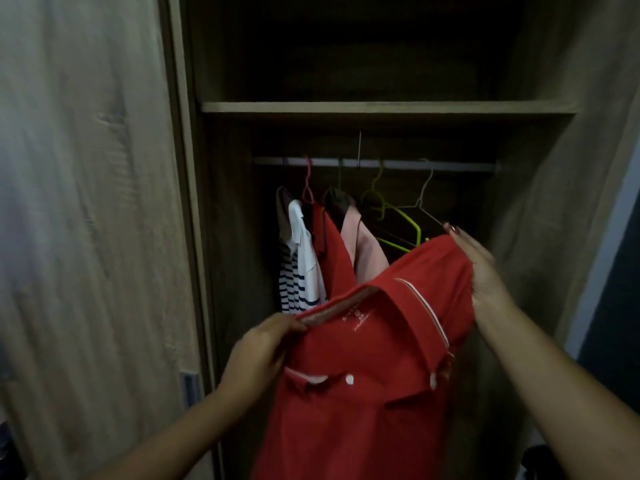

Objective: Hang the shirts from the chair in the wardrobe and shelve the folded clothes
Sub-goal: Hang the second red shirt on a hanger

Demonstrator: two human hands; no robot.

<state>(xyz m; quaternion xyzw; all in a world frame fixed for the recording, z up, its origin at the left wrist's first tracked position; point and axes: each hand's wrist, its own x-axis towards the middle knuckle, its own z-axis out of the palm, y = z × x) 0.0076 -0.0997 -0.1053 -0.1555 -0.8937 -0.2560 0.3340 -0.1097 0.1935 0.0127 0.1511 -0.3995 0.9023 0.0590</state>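
Red polo shirt, collar pinched by left hand, right hand seemingly gripping its shoulder.

The light was dim. A pale wood-grain door panel filled the nine o'clock side. Toward three o'clock a matching side panel rose beside a grey wall strip, with a dark area beyond.

I see faint print inside the red polo shirt's collar, but I can't read it.
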